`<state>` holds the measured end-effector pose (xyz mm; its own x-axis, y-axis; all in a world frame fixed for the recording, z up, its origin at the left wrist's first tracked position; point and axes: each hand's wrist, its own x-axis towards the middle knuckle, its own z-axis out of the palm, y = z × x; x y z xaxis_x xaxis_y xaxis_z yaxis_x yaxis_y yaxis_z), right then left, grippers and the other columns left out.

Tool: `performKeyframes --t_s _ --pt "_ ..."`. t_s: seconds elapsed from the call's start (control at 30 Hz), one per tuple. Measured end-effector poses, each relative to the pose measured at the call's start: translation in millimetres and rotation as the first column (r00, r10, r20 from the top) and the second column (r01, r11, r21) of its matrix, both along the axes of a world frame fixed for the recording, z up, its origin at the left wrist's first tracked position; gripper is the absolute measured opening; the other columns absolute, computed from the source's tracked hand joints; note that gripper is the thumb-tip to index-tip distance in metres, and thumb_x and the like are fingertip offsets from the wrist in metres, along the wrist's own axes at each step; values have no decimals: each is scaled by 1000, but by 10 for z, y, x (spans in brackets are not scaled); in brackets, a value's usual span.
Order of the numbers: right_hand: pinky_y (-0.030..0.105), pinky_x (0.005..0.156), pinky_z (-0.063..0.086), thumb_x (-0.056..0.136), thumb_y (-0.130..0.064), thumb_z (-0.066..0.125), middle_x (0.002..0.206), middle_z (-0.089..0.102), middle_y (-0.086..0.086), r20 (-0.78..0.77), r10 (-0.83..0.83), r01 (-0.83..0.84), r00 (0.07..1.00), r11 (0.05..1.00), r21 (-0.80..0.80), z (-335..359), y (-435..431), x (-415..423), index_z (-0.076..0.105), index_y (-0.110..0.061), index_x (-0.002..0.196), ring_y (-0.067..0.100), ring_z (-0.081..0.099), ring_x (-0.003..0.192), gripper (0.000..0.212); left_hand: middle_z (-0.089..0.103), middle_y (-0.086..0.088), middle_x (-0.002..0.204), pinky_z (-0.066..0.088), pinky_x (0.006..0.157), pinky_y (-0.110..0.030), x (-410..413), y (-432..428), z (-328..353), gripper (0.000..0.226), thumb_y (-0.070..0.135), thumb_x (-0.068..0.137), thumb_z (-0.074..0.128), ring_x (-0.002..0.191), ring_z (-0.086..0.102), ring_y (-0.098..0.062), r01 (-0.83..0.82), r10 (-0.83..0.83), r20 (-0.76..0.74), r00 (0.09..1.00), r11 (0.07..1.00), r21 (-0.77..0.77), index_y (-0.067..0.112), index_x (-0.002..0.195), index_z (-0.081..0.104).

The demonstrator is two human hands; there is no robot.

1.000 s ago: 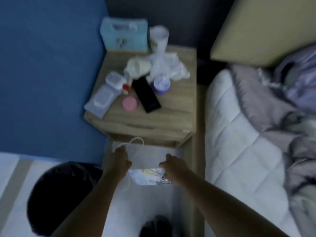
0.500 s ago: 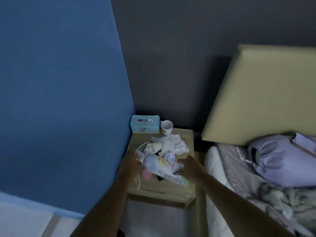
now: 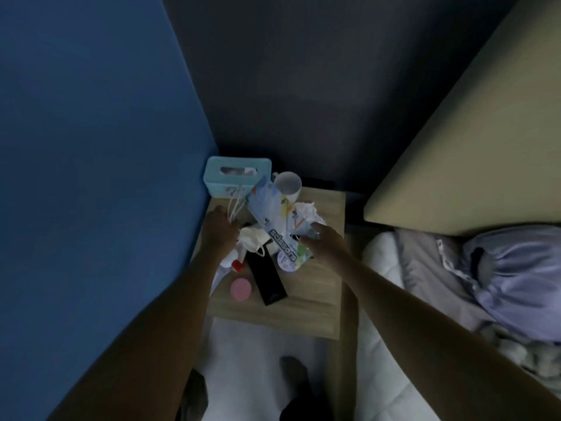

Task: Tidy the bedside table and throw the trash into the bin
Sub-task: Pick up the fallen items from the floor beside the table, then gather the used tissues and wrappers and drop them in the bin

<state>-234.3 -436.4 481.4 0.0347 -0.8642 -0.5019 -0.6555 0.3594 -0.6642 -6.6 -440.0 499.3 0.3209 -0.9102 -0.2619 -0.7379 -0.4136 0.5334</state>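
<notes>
A printed paper bag (image 3: pixel 271 215) with white string handles lies tilted over the back of the wooden bedside table (image 3: pixel 315 302). My left hand (image 3: pixel 219 230) is closed on the handles at the bag's left. My right hand (image 3: pixel 325 242) grips its lower right corner. Under and around the bag lie crumpled white tissues (image 3: pixel 307 210), a white face mask (image 3: pixel 254 239), a purple jar (image 3: pixel 287 260), a black flat box (image 3: pixel 267 279), a pink round lid (image 3: pixel 241 288) and a small red-capped bottle (image 3: pixel 236 264). No bin is visible.
A teal tissue box (image 3: pixel 236 177) and a white mug (image 3: pixel 289 185) stand at the table's back edge by the blue wall. The bed with a lilac pillow (image 3: pixel 516 268) and beige headboard (image 3: pixel 470 141) sits close on the right. My feet (image 3: pixel 294 370) stand on a white rug.
Both hands lifted the paper bag from the floor in front of the table up onto the cluttered tabletop. The view swung upward and back down; the black bin at lower left left the view.
</notes>
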Motion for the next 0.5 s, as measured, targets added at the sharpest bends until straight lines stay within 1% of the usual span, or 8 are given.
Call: performKeyframes --t_s 0.07,0.13,0.2,0.23,0.33,0.4,0.43,0.5 --pt "25 76 43 89 -34 64 127 61 7 10 -1 1 1000 1000 23 -199 -102 16 53 -11 132 27 59 112 51 64 -28 106 45 82 -40 6 -116 -199 24 11 86 58 101 60 -42 -37 37 -18 999 999 18 -7 102 58" --pt "25 73 44 89 -32 63 118 62 1 32 -18 16 999 998 65 -384 -154 44 56 -9 128 27 61 109 45 63 -27 111 45 83 -40 5 -189 -389 27 12 88 57 104 59 -42 -66 68 -22 997 995 68 -7 107 57" --pt "34 76 53 87 -33 66 119 66 7 70 -51 43 996 993 111 -583 -174 66 60 -10 122 27 65 103 42 63 -27 113 45 83 -39 -1 -209 -555 28 12 89 55 106 58 -41 -96 100 -26 995 989 112 -6 110 57" --pt "36 76 56 85 -35 68 120 66 9 86 -74 61 994 988 142 -681 -183 76 60 -11 122 26 66 102 45 62 -28 113 45 84 -39 2 -209 -650 28 13 90 55 106 58 -41 -111 116 -37 993 985 129 -6 110 56" --pt "27 63 57 82 -40 71 133 58 7 109 -128 100 986 968 231 -885 -208 101 50 -13 137 26 64 108 65 62 -28 115 45 89 -42 21 -166 -872 30 14 90 55 108 58 -41 -126 139 -71 988 979 158 -5 113 56" --pt "33 70 60 80 -43 72 135 57 8 100 -132 101 986 960 262 -995 -242 112 48 -12 139 28 64 109 71 63 -26 114 49 88 -43 54 -129 -988 31 16 90 55 106 60 -40 -139 157 -90 984 974 177 -4 114 56" --pt "37 74 60 79 -43 73 132 59 9 92 -130 101 987 958 268 -1036 -255 119 50 -11 136 28 65 107 70 63 -26 113 50 86 -43 68 -115 -1034 32 19 90 56 104 60 -40 -148 167 -94 981 972 183 -4 113 56" --pt "37 73 61 79 -43 73 122 64 10 62 -101 82 993 962 259 -1100 -267 130 55 -9 127 28 67 100 61 61 -26 114 48 82 -39 73 -94 -1094 38 24 89 60 103 60 -38 -172 192 -90 977 966 193 -5 114 54"
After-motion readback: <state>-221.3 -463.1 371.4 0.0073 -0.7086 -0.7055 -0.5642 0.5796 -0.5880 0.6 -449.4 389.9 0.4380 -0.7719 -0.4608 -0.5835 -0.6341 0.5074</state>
